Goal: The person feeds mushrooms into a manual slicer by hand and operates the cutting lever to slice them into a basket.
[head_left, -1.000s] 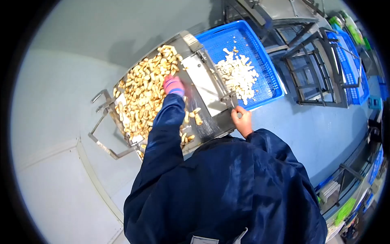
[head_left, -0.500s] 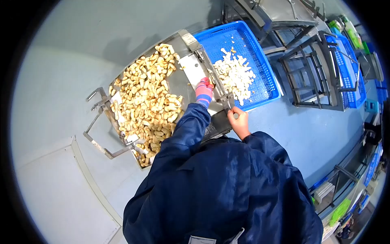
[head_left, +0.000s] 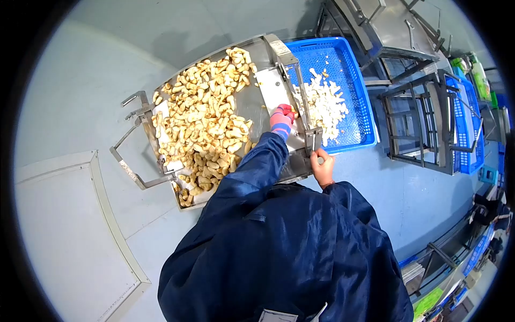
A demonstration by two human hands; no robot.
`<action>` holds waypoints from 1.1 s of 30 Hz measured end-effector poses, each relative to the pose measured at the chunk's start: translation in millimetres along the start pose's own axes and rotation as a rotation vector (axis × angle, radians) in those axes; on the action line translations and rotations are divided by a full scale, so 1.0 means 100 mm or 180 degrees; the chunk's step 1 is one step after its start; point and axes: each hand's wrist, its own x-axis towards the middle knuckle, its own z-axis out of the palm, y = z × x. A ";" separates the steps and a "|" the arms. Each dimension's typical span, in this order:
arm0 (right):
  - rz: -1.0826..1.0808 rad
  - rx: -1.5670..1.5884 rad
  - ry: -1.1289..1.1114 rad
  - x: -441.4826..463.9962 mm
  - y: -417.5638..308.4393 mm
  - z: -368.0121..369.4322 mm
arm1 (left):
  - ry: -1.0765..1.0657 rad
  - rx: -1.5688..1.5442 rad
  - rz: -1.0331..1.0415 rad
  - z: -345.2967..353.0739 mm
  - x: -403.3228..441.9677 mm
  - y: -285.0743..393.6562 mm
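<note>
My left hand [head_left: 282,118], in a pink and blue striped glove, is closed over the white board [head_left: 272,94] beside the cutter's long metal bar [head_left: 303,96]. Whatever its fingers pinch is too small to make out. With my bare right hand [head_left: 323,168] I grip the lever handle [head_left: 321,160] at the bar's near end. To the left, a heap of pale tan, knobbly mushroom-like pieces [head_left: 206,112] covers much of the metal tray [head_left: 249,104]. Beyond the bar, smaller whitish pieces [head_left: 324,107] lie in a blue perforated basket [head_left: 357,86].
A bent metal bracket [head_left: 126,169] sticks out from the tray's left side. Metal stands [head_left: 413,123] and a steel table [head_left: 399,29] are at the right, with another blue basket [head_left: 468,126] behind them. A pale panel [head_left: 75,225] is at lower left.
The view has shifted, so the tray and basket appear slightly farther right. My left hand stays closed by the bar, and my right hand keeps its grip on the lever handle.
</note>
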 end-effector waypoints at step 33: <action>0.0148 -0.0095 0.0320 0.15 -0.49 -0.06 | 0.0144 0.0549 0.0323 0.11 0.18 -0.21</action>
